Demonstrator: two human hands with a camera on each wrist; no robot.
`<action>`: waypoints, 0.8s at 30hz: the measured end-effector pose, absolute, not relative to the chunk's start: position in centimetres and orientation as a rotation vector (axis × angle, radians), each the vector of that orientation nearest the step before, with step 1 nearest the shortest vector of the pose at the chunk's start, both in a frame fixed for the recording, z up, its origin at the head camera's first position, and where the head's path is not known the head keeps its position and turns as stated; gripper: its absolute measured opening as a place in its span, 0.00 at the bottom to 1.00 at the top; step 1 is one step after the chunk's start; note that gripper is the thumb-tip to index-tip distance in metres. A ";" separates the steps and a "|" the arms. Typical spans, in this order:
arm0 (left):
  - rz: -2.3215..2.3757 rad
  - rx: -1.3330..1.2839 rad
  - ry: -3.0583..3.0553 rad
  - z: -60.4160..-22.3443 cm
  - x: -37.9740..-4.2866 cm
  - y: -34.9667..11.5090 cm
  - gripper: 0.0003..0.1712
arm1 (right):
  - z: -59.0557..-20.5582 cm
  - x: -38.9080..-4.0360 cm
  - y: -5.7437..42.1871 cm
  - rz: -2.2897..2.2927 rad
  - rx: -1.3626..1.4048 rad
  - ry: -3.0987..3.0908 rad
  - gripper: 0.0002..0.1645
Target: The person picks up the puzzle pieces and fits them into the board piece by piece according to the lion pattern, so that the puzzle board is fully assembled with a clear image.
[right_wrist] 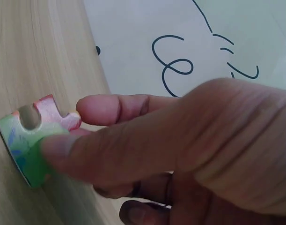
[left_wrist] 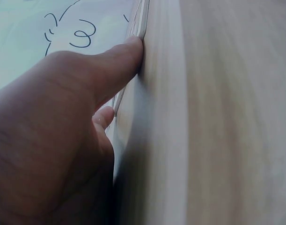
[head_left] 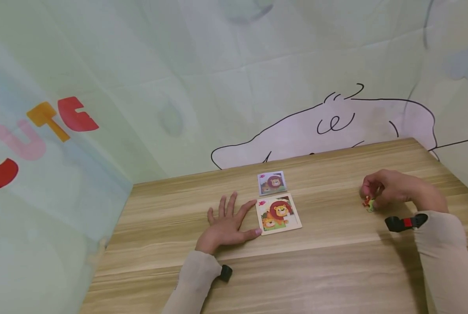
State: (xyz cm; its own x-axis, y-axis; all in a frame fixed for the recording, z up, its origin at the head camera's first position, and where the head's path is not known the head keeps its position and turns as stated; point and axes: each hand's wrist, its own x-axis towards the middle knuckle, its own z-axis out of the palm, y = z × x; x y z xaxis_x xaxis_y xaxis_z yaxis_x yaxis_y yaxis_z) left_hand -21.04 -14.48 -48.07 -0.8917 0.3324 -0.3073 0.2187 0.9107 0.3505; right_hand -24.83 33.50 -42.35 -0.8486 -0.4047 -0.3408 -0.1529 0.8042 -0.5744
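In the head view, a square jigsaw board (head_left: 296,221) with a lion picture lies on the table, its lower right part showing bare board. My left hand (head_left: 227,228) rests beside it with fingers spread, thumb and index fingertip at its left edge. From the left wrist view, the thumb (left_wrist: 120,56) meets the board's thin edge. Off to the right, my right hand (head_left: 396,192) pinches a jigsaw piece (head_left: 370,205) between thumb and fingers. Close up in the right wrist view, this piece (right_wrist: 16,140) is green and pinkish red, with a rounded notch.
A smaller card (head_left: 272,182) with a matching lion picture lies just behind the board. The wood-grain table (head_left: 328,266) ends at a printed cloth backdrop (head_left: 218,87) behind and on the left. Black straps with small devices sit at both wrists.
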 end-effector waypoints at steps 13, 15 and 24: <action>0.465 0.404 2.703 -48.2 -21.0 -14.5 0.53 | -40.8 -24.6 32.0 -1.009 -0.516 2.554 0.12; 0.468 0.405 2.703 -48.2 -21.0 -14.5 0.53 | -40.6 -24.5 31.7 -1.017 -0.514 2.585 0.14; 0.470 0.405 2.698 -48.0 -20.9 -14.5 0.53 | -39.8 -23.9 29.7 -1.067 -0.579 2.733 0.11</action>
